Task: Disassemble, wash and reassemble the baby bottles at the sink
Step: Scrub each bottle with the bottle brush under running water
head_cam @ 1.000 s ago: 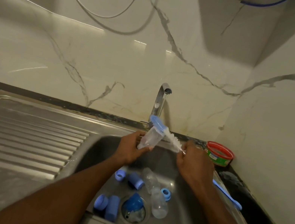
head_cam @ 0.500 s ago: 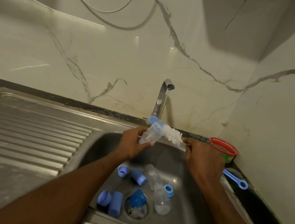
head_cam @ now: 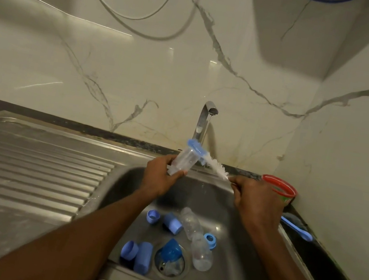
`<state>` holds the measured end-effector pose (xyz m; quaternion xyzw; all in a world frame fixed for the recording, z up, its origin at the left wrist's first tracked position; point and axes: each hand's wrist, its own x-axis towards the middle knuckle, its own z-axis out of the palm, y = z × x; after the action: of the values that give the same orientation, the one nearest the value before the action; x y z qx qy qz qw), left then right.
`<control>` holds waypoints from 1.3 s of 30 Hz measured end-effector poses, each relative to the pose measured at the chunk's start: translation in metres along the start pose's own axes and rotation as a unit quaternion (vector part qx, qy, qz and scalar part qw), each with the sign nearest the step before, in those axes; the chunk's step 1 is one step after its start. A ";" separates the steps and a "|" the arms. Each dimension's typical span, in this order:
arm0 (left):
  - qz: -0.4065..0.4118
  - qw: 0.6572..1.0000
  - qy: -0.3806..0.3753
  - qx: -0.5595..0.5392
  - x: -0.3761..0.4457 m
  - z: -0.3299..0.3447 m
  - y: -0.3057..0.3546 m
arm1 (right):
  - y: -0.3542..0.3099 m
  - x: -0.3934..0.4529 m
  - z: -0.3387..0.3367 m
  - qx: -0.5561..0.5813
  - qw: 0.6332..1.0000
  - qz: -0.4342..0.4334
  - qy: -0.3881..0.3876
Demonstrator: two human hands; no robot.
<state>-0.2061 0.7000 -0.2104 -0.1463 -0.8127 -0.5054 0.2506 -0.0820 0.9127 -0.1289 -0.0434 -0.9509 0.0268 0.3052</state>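
Several loose parts lie in the steel sink (head_cam: 243,261): blue plastic caps (head_cam: 142,257), a round collar (head_cam: 210,239) and two clear bottles (head_cam: 201,254) beside the drain. Above them, the left hand (head_cam: 159,177) grips a clear bottle (head_cam: 182,163) with a blue-rimmed mouth, while the right hand (head_cam: 258,199) pinches a white bristled brush (head_cam: 216,167). Beyond stands a curved metal tap (head_cam: 204,121) against veined marble.

- The brush's (head_cam: 216,168) handle is hidden inside the right hand (head_cam: 257,202).
- The left hand (head_cam: 159,177) covers the bottle's (head_cam: 182,161) lower end.
- The red-rimmed tub's (head_cam: 280,186) label is too blurred to read.
- Both forearms are cut off by the bottom edge.
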 end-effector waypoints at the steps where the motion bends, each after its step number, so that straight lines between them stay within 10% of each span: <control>1: 0.009 1.000 -0.013 -0.002 0.001 -0.001 -0.001 | 0.000 -0.001 0.000 0.005 1.000 -0.001 -0.005; 39: 0.015 0.999 -0.042 0.001 0.000 -0.002 0.004 | 0.001 0.006 0.021 0.019 1.000 0.018 0.017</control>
<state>-0.2036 0.6999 -0.2063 -0.1792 -0.8208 -0.4940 0.2240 -0.0995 0.9138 -0.1425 -0.0556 -0.9441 0.0493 0.3211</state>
